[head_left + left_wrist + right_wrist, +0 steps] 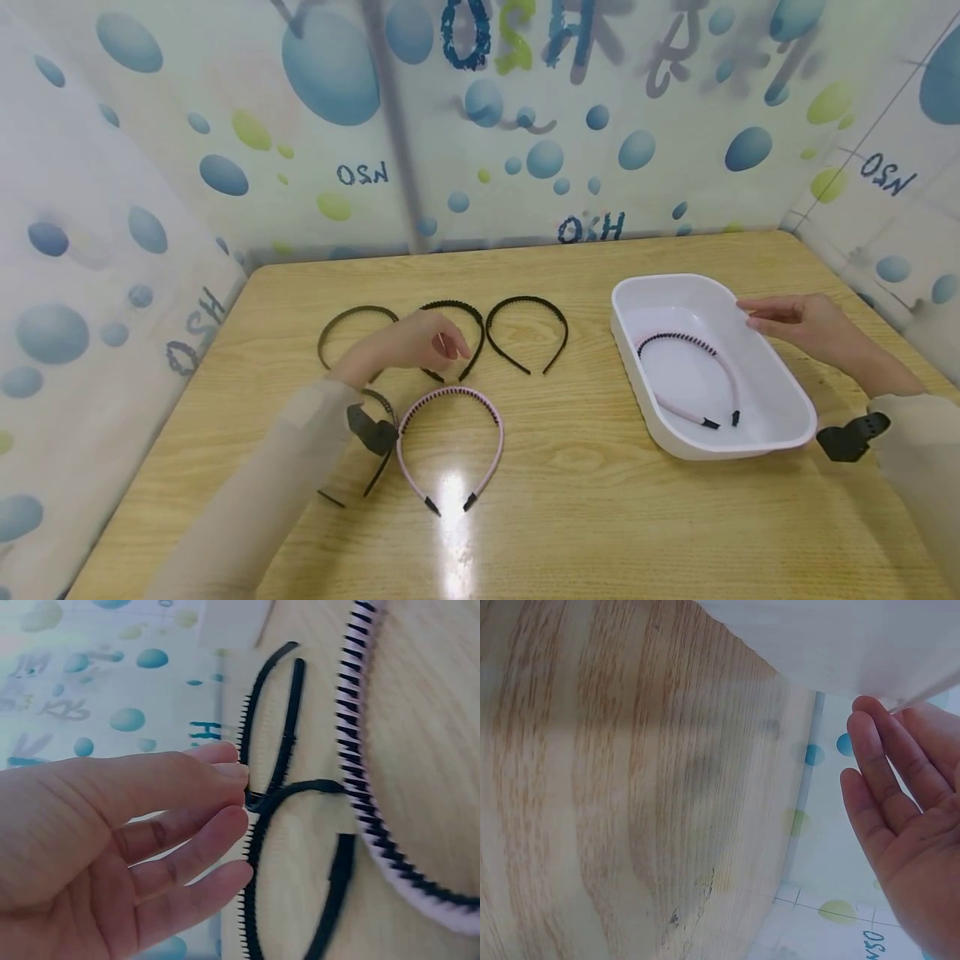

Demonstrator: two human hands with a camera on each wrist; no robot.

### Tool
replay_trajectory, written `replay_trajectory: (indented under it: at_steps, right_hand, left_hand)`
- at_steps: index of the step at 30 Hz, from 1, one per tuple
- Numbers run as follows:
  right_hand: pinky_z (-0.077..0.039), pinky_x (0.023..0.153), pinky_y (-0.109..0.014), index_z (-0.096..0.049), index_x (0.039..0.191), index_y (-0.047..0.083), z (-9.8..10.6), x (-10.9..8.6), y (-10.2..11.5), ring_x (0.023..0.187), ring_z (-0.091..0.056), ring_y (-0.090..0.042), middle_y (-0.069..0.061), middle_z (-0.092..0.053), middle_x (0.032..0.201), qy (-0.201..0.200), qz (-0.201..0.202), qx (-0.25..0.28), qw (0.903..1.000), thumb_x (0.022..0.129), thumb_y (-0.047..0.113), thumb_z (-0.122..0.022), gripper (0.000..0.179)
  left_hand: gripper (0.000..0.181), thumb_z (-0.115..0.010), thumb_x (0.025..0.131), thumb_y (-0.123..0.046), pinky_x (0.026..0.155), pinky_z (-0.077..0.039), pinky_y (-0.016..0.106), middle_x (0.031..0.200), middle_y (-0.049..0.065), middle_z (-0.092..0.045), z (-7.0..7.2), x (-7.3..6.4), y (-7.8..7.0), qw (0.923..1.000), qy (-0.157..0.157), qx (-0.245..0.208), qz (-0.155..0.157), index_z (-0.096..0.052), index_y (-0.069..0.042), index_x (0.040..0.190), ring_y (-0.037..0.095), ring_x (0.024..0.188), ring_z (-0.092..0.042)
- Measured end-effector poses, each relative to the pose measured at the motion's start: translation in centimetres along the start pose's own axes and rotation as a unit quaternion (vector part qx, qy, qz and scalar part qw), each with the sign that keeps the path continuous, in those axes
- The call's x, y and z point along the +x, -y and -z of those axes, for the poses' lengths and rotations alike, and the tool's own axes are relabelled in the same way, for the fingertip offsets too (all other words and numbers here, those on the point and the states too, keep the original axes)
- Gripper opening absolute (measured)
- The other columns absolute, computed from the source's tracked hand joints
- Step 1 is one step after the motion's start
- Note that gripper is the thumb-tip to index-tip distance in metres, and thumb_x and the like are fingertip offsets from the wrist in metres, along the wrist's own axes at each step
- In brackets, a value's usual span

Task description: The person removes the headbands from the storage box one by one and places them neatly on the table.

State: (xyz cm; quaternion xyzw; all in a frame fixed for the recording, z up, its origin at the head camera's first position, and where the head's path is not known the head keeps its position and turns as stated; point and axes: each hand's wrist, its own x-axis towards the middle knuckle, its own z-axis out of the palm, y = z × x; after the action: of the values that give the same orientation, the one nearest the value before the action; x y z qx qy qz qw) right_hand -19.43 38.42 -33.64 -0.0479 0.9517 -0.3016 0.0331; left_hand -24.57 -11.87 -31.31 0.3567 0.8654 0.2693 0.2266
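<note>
My left hand (429, 340) hovers over the table with fingers loosely bent and nothing held. Beneath and behind it lies a black headband (480, 321), partly hidden by the hand. To its right is another black headband (563, 323); to its left, a dark olive headband (324, 333). Nearer me lie a pink headband (501, 433) with black teeth and a dark headband (388, 408) partly covered by my sleeve. My right hand (806, 327) pinches the right rim of a white plastic basin (780, 392). Inside the basin rests a pale pink headband (731, 375).
The wooden table (570, 517) meets a patterned wall covering (480, 167) at the back and both sides. Dark straps sit on both wrists. A bright light reflection falls on the table near the pink headband's ends.
</note>
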Motion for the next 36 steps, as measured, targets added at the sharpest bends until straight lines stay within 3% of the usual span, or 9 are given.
replay_trajectory:
  at_steps: [7,14,20,24,30,36]
  right_hand:
    - [-0.052,0.071,-0.025,-0.050,0.128,-0.003,0.1,-0.1,0.2,0.079,-0.044,0.018,-0.030,-0.051,0.122,-0.002,-0.007,-0.002,1.0000,0.091,0.033,-0.056,0.052]
    - [-0.052,0.071,-0.024,-0.050,0.128,-0.002,0.0,-0.1,0.0,0.079,-0.042,0.020,-0.029,-0.050,0.123,-0.003,-0.009,0.002,1.0000,0.090,0.035,-0.056,0.054]
    - [-0.051,0.068,-0.019,-0.049,0.128,-0.003,0.0,-0.1,-0.2,0.079,-0.041,0.020,-0.030,-0.050,0.122,-0.003,-0.007,0.001,1.0000,0.091,0.032,-0.056,0.052]
    - [-0.052,0.069,-0.022,-0.049,0.128,-0.003,-0.1,0.0,-0.2,0.079,-0.041,0.021,-0.030,-0.050,0.122,-0.003,-0.008,0.002,1.0000,0.091,0.032,-0.056,0.051]
    - [-0.052,0.070,-0.022,-0.049,0.129,-0.003,-0.1,0.0,-0.1,0.079,-0.040,0.022,-0.031,-0.049,0.124,0.000,-0.009,0.002,1.0000,0.092,0.031,-0.055,0.051]
    - [-0.050,0.068,-0.016,-0.049,0.128,-0.004,0.0,-0.1,0.0,0.079,-0.041,0.022,-0.031,-0.049,0.123,-0.001,-0.005,0.007,1.0000,0.092,0.030,-0.056,0.051]
  left_hand:
    - [0.023,-0.061,0.085,-0.001,0.075,-0.050,0.030,0.094,0.010,-0.063,1.1,1.9,-1.8,0.9996,-0.019,-0.001,-0.021,-0.065,-0.001,0.107,0.019,0.087,-0.060]
    - [0.022,-0.057,0.090,-0.007,0.079,-0.048,0.029,0.096,0.006,-0.062,1.2,4.8,-3.9,0.9985,-0.019,0.003,-0.051,-0.065,-0.005,0.110,0.015,0.089,-0.058]
    - [0.021,-0.053,0.092,-0.010,0.082,-0.046,0.028,0.106,0.005,-0.062,0.8,7.4,-5.6,0.9976,-0.014,0.009,-0.067,-0.066,-0.009,0.109,0.013,0.094,-0.055]
    - [0.022,-0.052,0.093,-0.012,0.082,-0.044,0.025,0.109,0.003,-0.061,0.4,9.0,-6.8,0.9970,-0.007,0.018,-0.075,-0.066,-0.011,0.110,0.012,0.097,-0.054]
    - [0.023,-0.053,0.093,-0.013,0.076,-0.045,0.021,0.105,0.001,-0.061,-0.5,11.6,-8.6,0.9955,-0.004,0.031,-0.090,-0.065,-0.009,0.112,0.010,0.090,-0.054]
    - [0.025,-0.053,0.092,-0.011,0.068,-0.046,0.022,0.099,0.003,-0.062,-1.5,13.9,-10.0,0.9952,0.008,0.001,-0.098,-0.064,-0.005,0.115,0.014,0.081,-0.055]
